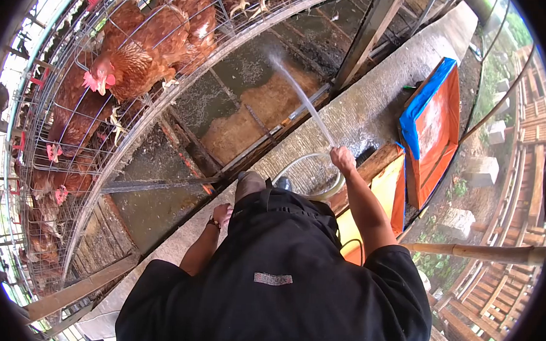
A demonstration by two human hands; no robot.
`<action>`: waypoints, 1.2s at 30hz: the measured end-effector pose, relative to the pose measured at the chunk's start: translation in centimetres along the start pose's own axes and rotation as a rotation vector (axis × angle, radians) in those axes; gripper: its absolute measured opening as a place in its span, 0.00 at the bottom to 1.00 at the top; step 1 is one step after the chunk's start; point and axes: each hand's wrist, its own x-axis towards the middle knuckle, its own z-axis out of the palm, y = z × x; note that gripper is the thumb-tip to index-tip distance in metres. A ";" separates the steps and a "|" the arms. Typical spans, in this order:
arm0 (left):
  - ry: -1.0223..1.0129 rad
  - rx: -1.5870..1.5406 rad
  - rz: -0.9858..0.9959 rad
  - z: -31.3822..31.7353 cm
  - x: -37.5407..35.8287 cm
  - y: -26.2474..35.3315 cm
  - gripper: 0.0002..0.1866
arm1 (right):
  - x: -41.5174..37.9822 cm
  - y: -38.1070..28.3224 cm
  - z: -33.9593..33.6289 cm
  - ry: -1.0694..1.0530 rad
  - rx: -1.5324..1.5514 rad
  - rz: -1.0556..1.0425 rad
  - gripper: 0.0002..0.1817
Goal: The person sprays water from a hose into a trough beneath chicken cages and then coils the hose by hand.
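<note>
My right hand (342, 160) is closed around the end of a clear hose (332, 189). A jet of water (304, 98) shoots from it, forward and to the left, onto the wet floor below the cages. Behind the hand the hose curves in a loop over the concrete walkway, near my shoe (283, 183). My left hand (222, 214) hangs low beside my left leg, a band on its wrist. Its fingers look loosely extended, with nothing visible in them. The murky, wet floor (239, 101) has a brown patch where the water lands.
Wire cages (134, 111) with several brown hens (140, 52) curve along the left. A wooden post (366, 36) stands ahead beside the concrete walkway (408, 66). On the right are an orange and blue trough-like structure (435, 129), a bamboo pole (478, 251) and slatted bamboo (488, 299).
</note>
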 end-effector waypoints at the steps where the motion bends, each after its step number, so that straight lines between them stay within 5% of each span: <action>1: 0.008 -0.058 -0.039 0.1 0.0 0.0 0.07 | -1.0 -1.2 -1.5 -0.009 0.025 0.026 0.23; 4: 0.041 -0.253 -0.139 0.4 0.1 -0.4 0.07 | -1.3 -1.7 -2.1 -0.015 0.050 0.027 0.23; 8: -0.033 0.222 0.292 -0.5 0.3 -1.2 0.07 | -1.3 -2.0 -2.3 -0.015 0.076 0.045 0.23; 15: -0.032 0.214 0.148 -0.1 -0.8 0.6 0.06 | -1.2 -2.5 -2.2 0.001 0.082 0.041 0.24; 19: 0.063 -0.428 -0.202 0.6 -0.1 -0.9 0.07 | -1.1 -2.6 -2.2 0.001 0.087 0.017 0.24; 25: 0.128 -0.422 -0.296 0.6 0.0 -0.8 0.08 | -1.2 -3.0 -2.5 0.010 0.088 0.007 0.24; 30: 0.052 -0.014 0.019 0.7 -1.1 1.0 0.08 | 0.5 -1.2 -0.2 0.025 0.032 -0.050 0.24; 36: 0.049 -0.110 -0.139 0.4 -0.6 1.0 0.11 | 0.6 0.0 0.0 -0.005 0.029 -0.066 0.24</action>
